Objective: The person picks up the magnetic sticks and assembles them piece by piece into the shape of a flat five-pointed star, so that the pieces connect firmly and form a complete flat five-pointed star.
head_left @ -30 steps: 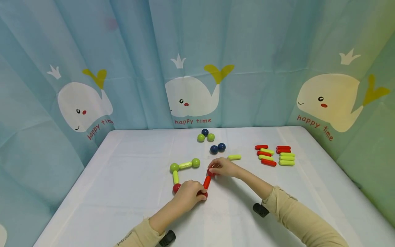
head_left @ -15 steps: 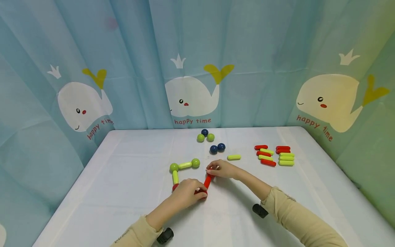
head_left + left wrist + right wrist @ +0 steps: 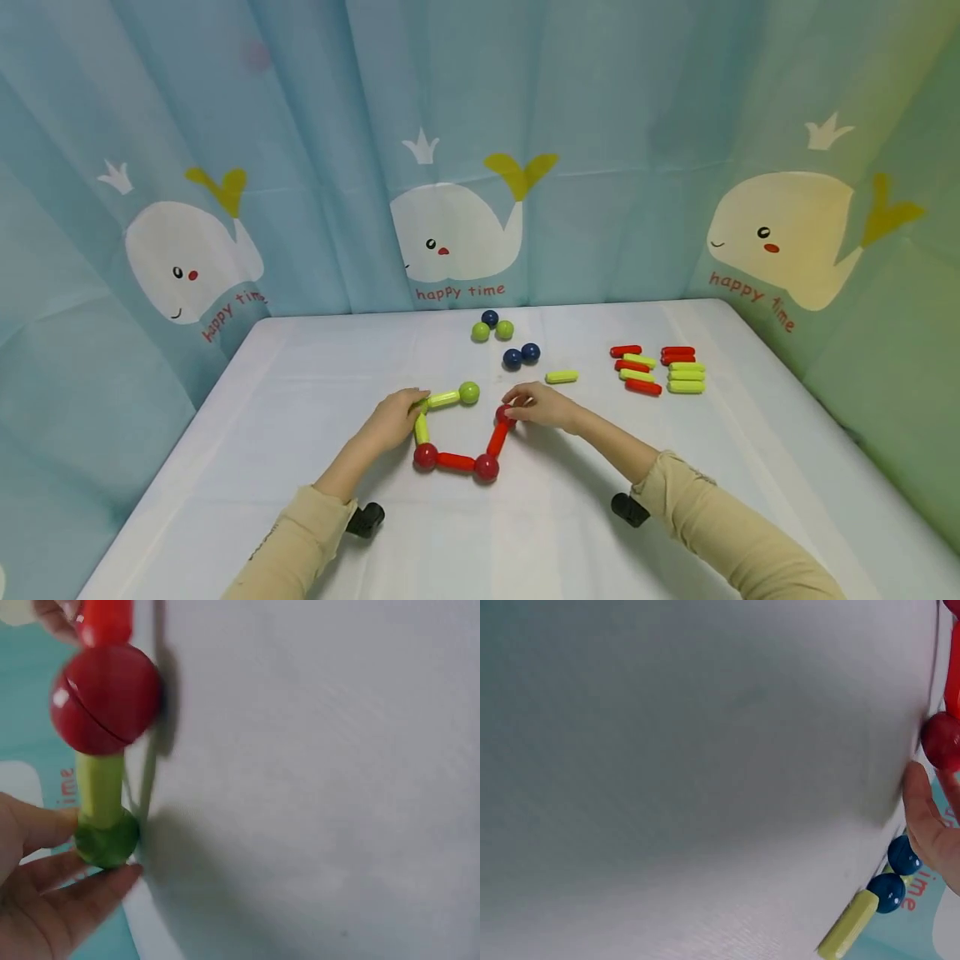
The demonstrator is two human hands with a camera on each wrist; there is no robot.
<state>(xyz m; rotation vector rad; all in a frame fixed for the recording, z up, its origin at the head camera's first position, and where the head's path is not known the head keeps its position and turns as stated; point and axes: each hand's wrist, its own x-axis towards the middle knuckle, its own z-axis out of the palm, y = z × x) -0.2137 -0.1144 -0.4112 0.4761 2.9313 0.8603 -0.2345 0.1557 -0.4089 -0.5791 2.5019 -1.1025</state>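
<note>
My left hand (image 3: 392,418) pinches a green ball (image 3: 106,844) at the far left corner of a joined chain of balls and rods. From that ball a yellow-green rod (image 3: 442,399) leads to another green ball (image 3: 468,392). A second yellow-green rod (image 3: 421,429) runs nearer, to a red ball (image 3: 425,456). A red rod (image 3: 455,462) links it to a second red ball (image 3: 486,467), and another red rod (image 3: 497,439) slants up to a third red ball (image 3: 942,741). My right hand (image 3: 546,407) holds that last ball between thumb and fingers.
On the white table (image 3: 225,517), two dark blue balls (image 3: 521,356) and a single yellow-green rod (image 3: 562,377) lie beyond my right hand. A blue ball (image 3: 490,318) sits with two green ones (image 3: 492,331) farther back. Several red and yellow-green rods (image 3: 660,371) lie at right.
My left hand has left the near right red ball and moved left and away to the far left green ball. The right hand stays at its red ball. The head view has shifted slightly.
</note>
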